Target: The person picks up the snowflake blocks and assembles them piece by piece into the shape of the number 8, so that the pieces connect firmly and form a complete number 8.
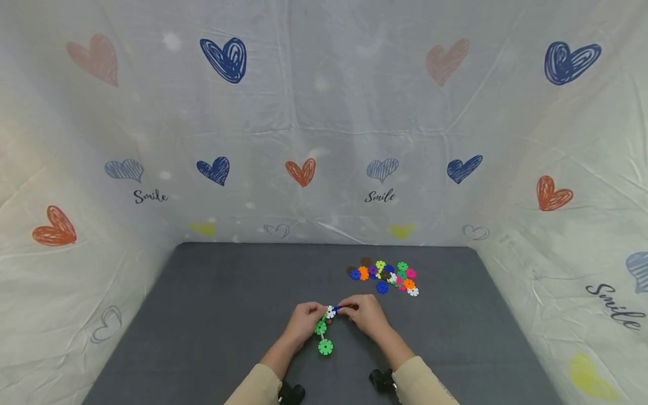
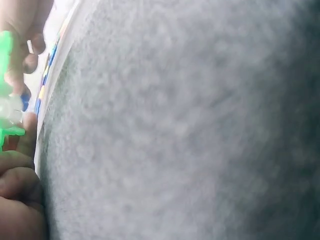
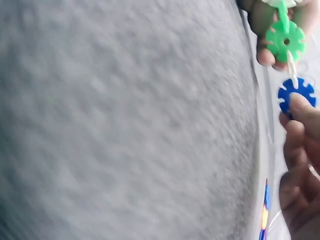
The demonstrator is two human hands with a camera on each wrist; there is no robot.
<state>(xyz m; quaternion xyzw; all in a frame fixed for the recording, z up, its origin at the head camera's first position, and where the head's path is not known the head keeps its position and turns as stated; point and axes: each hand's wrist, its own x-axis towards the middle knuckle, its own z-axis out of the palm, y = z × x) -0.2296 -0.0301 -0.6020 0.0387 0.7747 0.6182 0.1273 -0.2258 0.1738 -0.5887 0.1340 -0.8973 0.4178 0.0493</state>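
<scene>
Above the dark table, my left hand (image 1: 302,322) grips a chain of notched plastic building discs near its top. Two green discs, a lower one (image 1: 325,347) and an upper one (image 1: 321,327), hang there, with a white disc (image 1: 331,311) nearest the right hand. My right hand (image 1: 368,315) pinches a blue notched disc (image 3: 296,100) between thumb and fingers. In the right wrist view, a white disc seen edge-on (image 3: 292,67) sits between this blue disc and a green disc (image 3: 285,44). At the left wrist view's edge, green plastic (image 2: 5,55) and white plastic (image 2: 10,109) appear blurred.
Beyond the right hand, a loose spread of many-coloured notched discs (image 1: 382,287) lies on the grey table (image 1: 233,304). Black devices sit at the left wrist (image 1: 292,392) and right wrist (image 1: 381,380). A heart-printed cloth (image 1: 324,169) encloses the table's back and sides.
</scene>
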